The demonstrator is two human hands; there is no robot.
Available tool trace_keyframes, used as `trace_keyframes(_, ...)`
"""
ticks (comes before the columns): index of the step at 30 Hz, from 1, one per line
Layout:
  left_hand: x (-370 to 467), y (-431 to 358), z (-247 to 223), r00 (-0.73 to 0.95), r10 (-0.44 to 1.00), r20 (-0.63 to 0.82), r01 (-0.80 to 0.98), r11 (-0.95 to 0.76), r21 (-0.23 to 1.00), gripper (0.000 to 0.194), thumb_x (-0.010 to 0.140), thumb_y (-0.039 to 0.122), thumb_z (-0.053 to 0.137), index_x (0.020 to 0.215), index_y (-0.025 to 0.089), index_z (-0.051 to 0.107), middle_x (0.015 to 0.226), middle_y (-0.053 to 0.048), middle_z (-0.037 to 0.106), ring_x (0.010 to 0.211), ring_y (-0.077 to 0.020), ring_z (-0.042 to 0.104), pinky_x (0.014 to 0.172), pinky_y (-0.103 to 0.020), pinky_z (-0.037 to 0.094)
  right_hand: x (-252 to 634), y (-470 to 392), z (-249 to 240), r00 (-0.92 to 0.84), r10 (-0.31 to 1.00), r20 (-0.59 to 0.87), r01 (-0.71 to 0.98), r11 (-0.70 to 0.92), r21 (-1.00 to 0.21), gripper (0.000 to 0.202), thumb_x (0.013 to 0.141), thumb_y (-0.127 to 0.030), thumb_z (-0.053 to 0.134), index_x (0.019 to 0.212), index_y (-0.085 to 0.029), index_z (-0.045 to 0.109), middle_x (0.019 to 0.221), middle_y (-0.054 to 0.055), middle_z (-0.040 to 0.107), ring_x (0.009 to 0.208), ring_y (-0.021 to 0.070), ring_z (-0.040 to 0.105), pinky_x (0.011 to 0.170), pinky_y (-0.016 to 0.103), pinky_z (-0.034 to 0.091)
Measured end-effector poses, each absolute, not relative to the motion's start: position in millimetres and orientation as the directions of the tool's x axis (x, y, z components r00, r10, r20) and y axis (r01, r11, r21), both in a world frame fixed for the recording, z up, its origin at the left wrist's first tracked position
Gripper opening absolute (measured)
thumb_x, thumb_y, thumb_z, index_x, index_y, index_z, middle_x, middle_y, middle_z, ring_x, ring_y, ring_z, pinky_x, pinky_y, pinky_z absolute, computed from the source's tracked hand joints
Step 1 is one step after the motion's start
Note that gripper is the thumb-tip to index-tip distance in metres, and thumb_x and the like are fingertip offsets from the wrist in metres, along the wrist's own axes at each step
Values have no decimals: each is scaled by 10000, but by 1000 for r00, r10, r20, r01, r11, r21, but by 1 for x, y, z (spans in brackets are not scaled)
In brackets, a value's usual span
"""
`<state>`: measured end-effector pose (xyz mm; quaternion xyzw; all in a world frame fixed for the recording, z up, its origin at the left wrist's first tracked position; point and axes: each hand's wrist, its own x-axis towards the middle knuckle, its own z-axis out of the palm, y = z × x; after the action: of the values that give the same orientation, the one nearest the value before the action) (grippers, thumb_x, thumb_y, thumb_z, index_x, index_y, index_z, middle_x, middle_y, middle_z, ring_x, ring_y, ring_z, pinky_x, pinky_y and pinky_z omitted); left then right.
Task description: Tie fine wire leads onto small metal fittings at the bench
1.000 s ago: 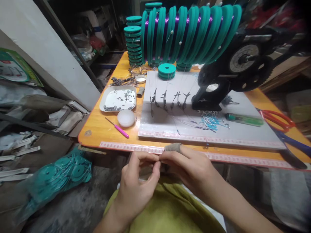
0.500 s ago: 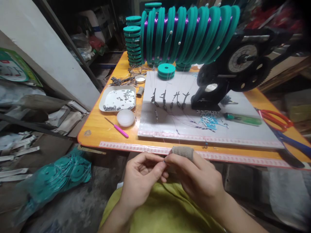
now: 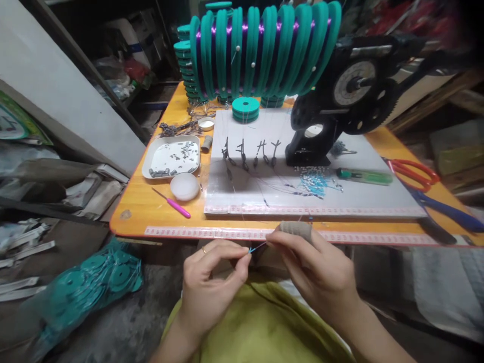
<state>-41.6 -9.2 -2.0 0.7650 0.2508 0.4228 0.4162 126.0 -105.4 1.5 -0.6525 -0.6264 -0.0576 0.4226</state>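
Note:
My left hand [image 3: 216,280] pinches one end of a thin light-blue piece [image 3: 253,249] between thumb and forefinger, and a ring shows on one of its fingers. A fine line [image 3: 262,245] runs from that piece to my right hand [image 3: 317,267], whose thumb and forefinger are pressed together on it. Grey cloth [image 3: 296,230] wraps a finger of the right hand. Both hands are just in front of the table edge, above my lap. Past them on the grey board [image 3: 245,196] lies a pile of similar blue pieces [image 3: 315,184], beside dark sinkers on lines.
Green spools [image 3: 264,50] with purple line sit on a black winding machine [image 3: 333,101]. To the left are a white tray [image 3: 174,154] of small metal parts, a round lid [image 3: 184,186] and a pink-handled hook [image 3: 177,206]. Red-and-blue-handled scissors [image 3: 416,174] and a green cutter [image 3: 365,176] lie right.
My hands have drawn apart, and the blue piece with its line now shows stretched between them. The whole view has shifted slightly, with the table appearing further left.

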Motion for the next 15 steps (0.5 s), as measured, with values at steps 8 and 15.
trace_keyframes(8,-29,30,11,748,415,518,56,-817,574,127,860,69,638,897,178,691,830,-57,679,785,-165,641,716,-284,535,149,-134,-4,289,724,627,950,-138,-279,155,930,-155,653,1077,-171,701,908,72,687,645,150,661,667,274,510)
trace_keyframes(15,-22,43,19,885,272,378,46,-859,510,97,907,95,610,932,153,684,861,-65,650,811,-163,591,717,-285,483,131,-132,1,280,741,610,932,-58,-358,204,932,-123,629,1123,-151,695,835,63,674,657,154,643,635,268,497)
